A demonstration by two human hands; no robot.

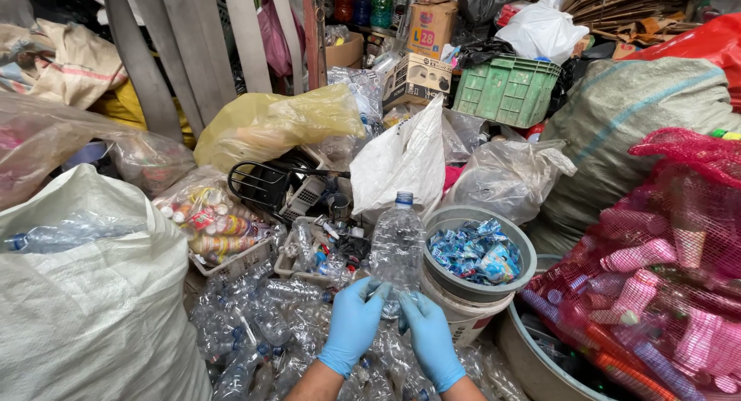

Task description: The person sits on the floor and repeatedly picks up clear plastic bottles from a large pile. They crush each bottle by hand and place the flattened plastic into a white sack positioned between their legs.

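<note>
Both hands in blue gloves, closed on base of clear plastic bottle, blue cap on top. Left hand wrapped on lower left side of bottle, fingers curled round it; right hand on lower right side, thumb and fingertips pinching base. Bottle upright, long axis near vertical, cap end pointing up and away from the body, base end at the grip. Bottle directly above and between both hands, each about equally near; left hand reaching slightly higher on it. Just right of bottle, touching or nearly so: grey round tub filled with blue and white crumpled labels, stacked in a pale bucket. Below and left of bottle: loose heap of clear crushed bottles covering the floor, no bare floor visible. Far left of bottle: big white woven sack with another clear bottle lying on it. Right of bottle, beyond tub: red mesh bag of pink and red bottles over a large grey basin. Behind bottle: white plastic bag, small crate of mixed scrap, black wire frame, yellow bag. Further back right: green crate, cardboard boxes, grey-green sack. Cluttered sorting room, bags and sacks on every side, little free space round bottle.
</note>
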